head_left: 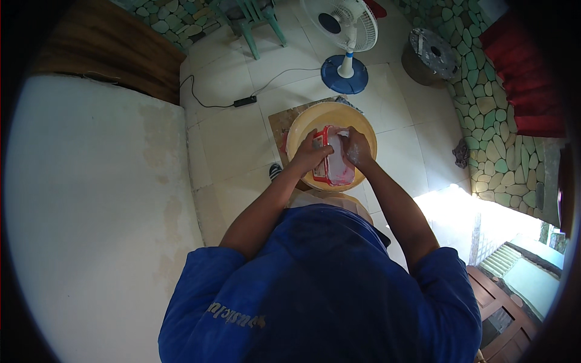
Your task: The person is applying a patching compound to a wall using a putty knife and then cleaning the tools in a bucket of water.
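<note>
A clear plastic bag with red printing (340, 168) and pale contents is held over a round yellow basin (296, 130). My left hand (311, 154) grips the bag's left side, thumb across its front. Against the upper right part of the bag, my right hand (356, 147) has curled fingers, with whitish powder on its skin. Some of those fingertips are hidden by the bag and the hand itself. Bag and hands hide most of the basin's inside.
The basin rests on a brown board (279, 123) on the tiled floor. Beyond it stands a fan with a blue base (344, 75), its cord running to a black power strip (245, 101). A metal pot (423, 60) stands far right; a white wall (109, 199) rises at left.
</note>
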A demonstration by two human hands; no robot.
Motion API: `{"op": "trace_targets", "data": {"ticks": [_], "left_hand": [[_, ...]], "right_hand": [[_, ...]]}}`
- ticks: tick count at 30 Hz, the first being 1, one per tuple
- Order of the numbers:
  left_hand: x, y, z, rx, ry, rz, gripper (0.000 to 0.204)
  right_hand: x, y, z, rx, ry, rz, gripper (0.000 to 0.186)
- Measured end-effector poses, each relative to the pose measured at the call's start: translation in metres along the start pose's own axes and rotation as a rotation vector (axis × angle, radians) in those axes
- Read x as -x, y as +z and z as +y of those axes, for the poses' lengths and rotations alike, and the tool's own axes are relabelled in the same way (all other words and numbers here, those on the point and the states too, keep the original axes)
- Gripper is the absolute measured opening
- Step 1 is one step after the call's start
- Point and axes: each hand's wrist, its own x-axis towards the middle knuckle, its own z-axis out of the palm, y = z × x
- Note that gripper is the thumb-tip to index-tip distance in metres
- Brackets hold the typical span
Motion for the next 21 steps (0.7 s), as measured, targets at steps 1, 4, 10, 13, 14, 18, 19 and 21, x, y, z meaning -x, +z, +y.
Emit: {"op": "trace_targets", "data": {"ticks": [1,4,10,13,14,18,19,21], "left_hand": [[0.001,-0.001,-0.001,0.007,0.000,-0.009,0.094],[0.011,0.003,0.019,0.060,-0.070,-0.075,0.093],[0.001,0.000,-0.003,0.125,-0.158,-0.018,0.088],[0.002,-0.007,-0.013,0.214,-0.179,-0.028,0.084],[0.002,-0.010,-0.017,0.212,-0.184,-0.026,0.084],[0.004,-0.018,-0.023,0.252,-0.250,-0.006,0.081],[0.006,-0.018,-0.020,0.280,-0.273,0.000,0.080],[0.008,-0.019,-0.019,0.322,-0.280,0.015,0.079]], "right_hand": [[0.001,0.001,-0.001,-0.001,-0.003,-0.005,0.029],[0.003,0.000,0.013,-0.031,-0.016,-0.001,0.028],[-0.001,0.002,0.020,-0.029,-0.065,0.055,0.032],[-0.012,-0.004,0.023,-0.155,0.189,0.055,0.033],[-0.014,-0.005,0.028,-0.189,0.195,0.149,0.031],[-0.028,0.005,0.056,-0.262,0.164,0.229,0.019],[-0.031,0.012,0.065,-0.236,0.142,0.190,0.015],[-0.034,0.034,0.075,-0.248,0.195,0.166,0.011]]}}
